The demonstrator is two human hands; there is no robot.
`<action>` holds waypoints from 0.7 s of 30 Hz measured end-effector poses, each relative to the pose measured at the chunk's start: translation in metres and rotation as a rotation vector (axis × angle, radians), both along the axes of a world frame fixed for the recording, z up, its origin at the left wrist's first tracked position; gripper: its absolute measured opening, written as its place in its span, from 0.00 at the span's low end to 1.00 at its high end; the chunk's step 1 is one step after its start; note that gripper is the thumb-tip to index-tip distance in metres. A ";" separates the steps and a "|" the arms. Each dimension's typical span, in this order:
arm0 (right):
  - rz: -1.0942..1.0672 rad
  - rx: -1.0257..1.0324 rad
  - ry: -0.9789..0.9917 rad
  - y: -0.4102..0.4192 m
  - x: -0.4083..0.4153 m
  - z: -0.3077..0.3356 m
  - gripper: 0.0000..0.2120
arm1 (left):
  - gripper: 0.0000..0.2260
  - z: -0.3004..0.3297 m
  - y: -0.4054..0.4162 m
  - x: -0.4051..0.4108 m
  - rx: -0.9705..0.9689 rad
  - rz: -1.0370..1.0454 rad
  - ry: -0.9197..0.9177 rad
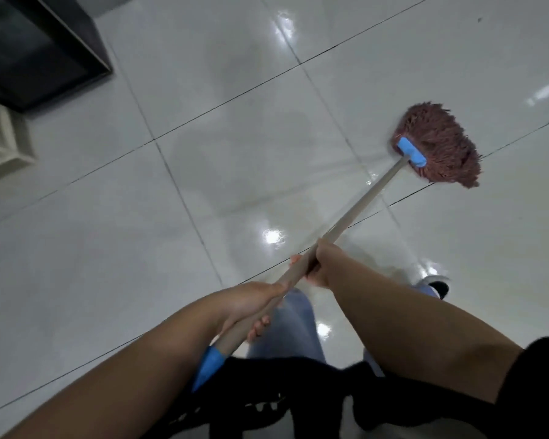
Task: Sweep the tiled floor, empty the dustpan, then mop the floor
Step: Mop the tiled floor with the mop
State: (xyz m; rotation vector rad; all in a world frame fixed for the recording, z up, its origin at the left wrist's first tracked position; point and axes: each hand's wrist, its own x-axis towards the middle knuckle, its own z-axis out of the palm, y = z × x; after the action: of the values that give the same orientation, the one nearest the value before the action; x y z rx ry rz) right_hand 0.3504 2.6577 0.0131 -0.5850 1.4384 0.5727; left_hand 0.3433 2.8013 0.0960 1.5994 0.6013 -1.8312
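Note:
A mop with a reddish-brown string head and a blue clamp lies flat on the glossy white tiled floor at the right. Its pale wooden handle slants down to the left and ends in a blue cap near my body. My right hand grips the handle further up. My left hand grips it lower, close to the blue end. A wet sheen shows on the tiles around the handle.
A dark cabinet stands at the top left, with a white shelf unit just below it. My legs in blue jeans and one foot are under the handle. Dark grout lines cross the floor.

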 end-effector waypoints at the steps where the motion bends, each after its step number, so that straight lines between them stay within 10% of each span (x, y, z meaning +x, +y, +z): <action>1: 0.001 0.036 -0.028 0.020 0.001 0.003 0.19 | 0.18 0.005 0.022 0.003 0.012 -0.006 0.003; 21: -0.363 -0.088 -0.369 0.159 -0.084 0.048 0.17 | 0.24 0.010 0.129 -0.040 -0.108 -0.099 -0.108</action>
State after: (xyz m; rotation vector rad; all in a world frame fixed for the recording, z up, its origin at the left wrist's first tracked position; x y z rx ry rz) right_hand 0.2666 2.8166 0.0614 -0.4553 1.1829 0.1058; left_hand 0.3037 2.9307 0.1058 1.6696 0.3746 -1.8022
